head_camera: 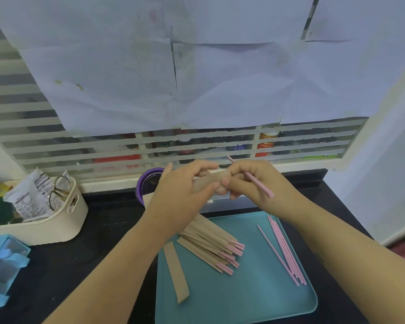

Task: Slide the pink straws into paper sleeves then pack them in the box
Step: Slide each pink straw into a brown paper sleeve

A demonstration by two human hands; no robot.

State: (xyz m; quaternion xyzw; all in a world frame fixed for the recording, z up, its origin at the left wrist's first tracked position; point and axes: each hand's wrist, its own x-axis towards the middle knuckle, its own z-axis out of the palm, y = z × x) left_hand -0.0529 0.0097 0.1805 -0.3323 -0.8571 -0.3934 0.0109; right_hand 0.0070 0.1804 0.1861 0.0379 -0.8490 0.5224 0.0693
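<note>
White paper sheets point(220, 66) are seen covering most of a slatted screen point(56, 146) across the back, and jars and bottles are dimly made out behind its lower slats. Below that, a black counter point(98, 220) is spread wide, and a teal tray point(255, 298) is set on it, right in front of the person. Off to the left a cream basket point(56, 230) is parked on the counter, and a blue container point(2, 260) is cut off by the frame edge beside it.

Now the hands: both are raised above the tray's far edge, close together. The left hand point(180, 192) is curled round a brown paper sleeve point(206, 181), which is gripped between thumb and fingers. The right hand point(250, 181) is closed as well, and a single pink straw point(258, 183) is pinched in it, slanted, one end poking up past the knuckles. Whether straw and sleeve are touching cannot be told; the fingers are in the way.

A purple tub point(147, 181) is half hidden behind the left hand. On the tray, sleeved straws point(208, 244) are piled in the middle, pink ends sticking out to the lower right. Loose pink straws point(285, 249) are laid along the tray's right side. An empty sleeve point(175, 272) is left alone near its left edge. In the basket, a crumpled packet point(26, 197) and scissors point(59, 192) are propped.
</note>
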